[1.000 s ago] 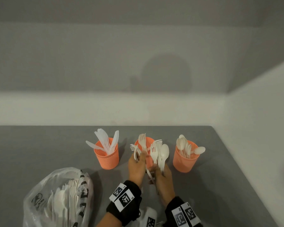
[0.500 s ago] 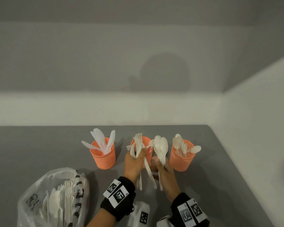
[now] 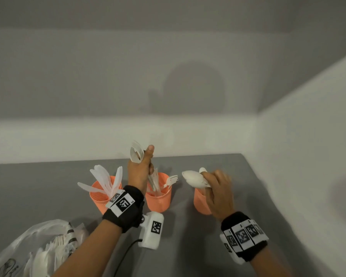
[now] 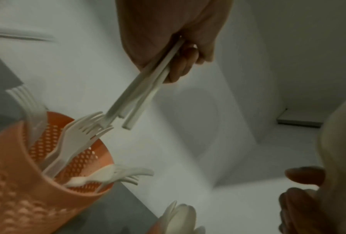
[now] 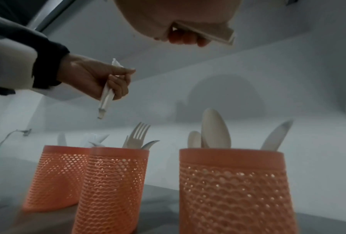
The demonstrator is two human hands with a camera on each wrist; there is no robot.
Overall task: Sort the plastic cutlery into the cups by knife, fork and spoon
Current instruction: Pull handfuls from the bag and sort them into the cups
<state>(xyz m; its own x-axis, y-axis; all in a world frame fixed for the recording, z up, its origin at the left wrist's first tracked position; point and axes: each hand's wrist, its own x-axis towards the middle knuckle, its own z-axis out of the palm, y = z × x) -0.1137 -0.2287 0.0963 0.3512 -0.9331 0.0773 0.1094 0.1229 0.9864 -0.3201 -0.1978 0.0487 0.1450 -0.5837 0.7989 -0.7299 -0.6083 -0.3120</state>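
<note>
Our left hand (image 3: 139, 172) grips a bundle of forks (image 3: 136, 154) by the stiff handles, directly above the fork cup (image 3: 158, 198). Our right hand (image 3: 218, 188) clutches spoons (image 3: 192, 178) at their necks over the spoon cup (image 5: 234, 186). We judge this plastic light, slick and brittle, best held mid-handle. The knife cup (image 3: 100, 196) stands left of our left hand.

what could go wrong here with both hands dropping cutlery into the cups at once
1. The left hand grips several forks high above the middle cup; their handle ends are uneven, so one could catch on the forks already standing there or miss the rim.
2. The right hand holds its spoons sideways over the right cup; unless tipped upright they may fall across the rim onto the table.
</note>
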